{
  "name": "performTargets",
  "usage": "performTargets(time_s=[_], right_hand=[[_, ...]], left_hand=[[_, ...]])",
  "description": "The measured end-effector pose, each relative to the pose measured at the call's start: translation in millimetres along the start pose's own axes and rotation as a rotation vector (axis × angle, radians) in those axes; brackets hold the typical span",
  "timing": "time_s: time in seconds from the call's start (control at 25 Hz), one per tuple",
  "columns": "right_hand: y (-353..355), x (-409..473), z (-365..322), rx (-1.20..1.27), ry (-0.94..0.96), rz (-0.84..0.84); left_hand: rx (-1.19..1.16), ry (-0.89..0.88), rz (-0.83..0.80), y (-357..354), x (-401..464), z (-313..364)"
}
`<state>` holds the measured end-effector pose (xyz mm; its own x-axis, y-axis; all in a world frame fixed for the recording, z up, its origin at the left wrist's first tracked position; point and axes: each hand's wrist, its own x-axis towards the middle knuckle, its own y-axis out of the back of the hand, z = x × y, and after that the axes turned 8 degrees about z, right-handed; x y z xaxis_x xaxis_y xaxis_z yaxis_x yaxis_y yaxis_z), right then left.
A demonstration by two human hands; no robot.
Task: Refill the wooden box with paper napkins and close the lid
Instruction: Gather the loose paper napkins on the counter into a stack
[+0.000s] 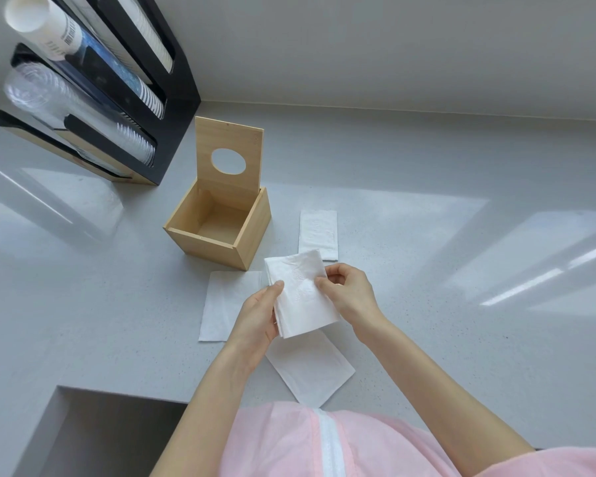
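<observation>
Centre frame: my left hand (259, 316) and right hand (348, 292) pinch a white paper napkin stack (300, 290); the pale wooden box (217, 223) is empty, its lid (228, 153) up, nothing loaded yet.

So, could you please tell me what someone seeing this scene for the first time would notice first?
Probably the white paper napkin held up between the left hand and right hand, low in the centre. Just beyond it stands the wooden box, empty, with its lid upright. Three more napkins lie flat on the grey counter around the hands.
</observation>
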<state>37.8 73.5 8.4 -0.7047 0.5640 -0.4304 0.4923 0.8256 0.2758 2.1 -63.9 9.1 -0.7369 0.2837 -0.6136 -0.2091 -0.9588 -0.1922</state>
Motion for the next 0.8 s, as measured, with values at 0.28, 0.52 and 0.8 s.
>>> performTargets(time_s=[0.28,0.52,0.8], right_hand=[[-1,-1,4,0.016,-0.012,-0.045],[6,-15,12,-0.412,0.159,-0.093],[-7,-39,23,-1.037,0.391,-0.151]], left_hand=[[0.046,-0.039,0.051,5,-4,-3],[-0.081,-0.079,0.182,21,-14,0],[-0.173,-0.090,0.252,41,-27,-10]])
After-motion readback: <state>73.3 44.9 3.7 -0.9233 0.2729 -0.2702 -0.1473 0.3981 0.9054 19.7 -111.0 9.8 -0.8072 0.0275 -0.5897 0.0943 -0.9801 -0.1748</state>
